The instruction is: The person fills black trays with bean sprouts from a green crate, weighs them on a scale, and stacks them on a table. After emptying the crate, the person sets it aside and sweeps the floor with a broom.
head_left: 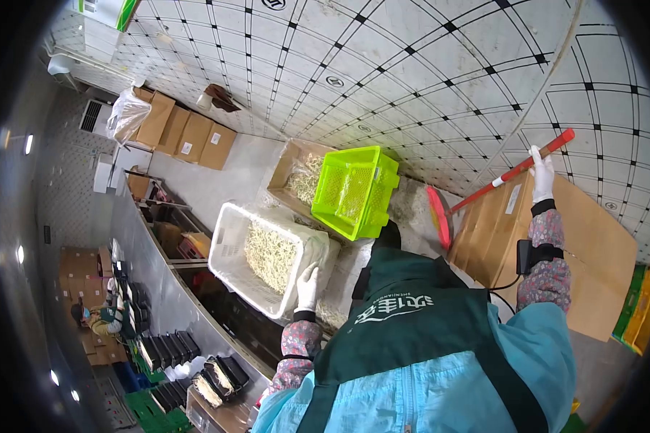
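Observation:
My right hand [542, 175], in a white glove, is closed round the red handle of a broom [511, 173]. The broom's red head [438, 218] rests low by the cardboard boxes. My left hand [308, 287], also gloved in white, lies at the near rim of a white plastic basket [227, 249]; whether its fingers grip the rim is unclear. Pale sprout-like strands [269, 257] lie in that basket. Beside it, a lime-green crate [348, 191] stands next to an open cardboard box [285, 162] with more pale strands in it.
Large cardboard boxes [585, 245] stand below my right arm. A long metal table [188, 317] with black trays [167, 351] runs along the left. A co-worker [105, 317] is at its far side. More boxes [195, 141] line the tiled wall [383, 65].

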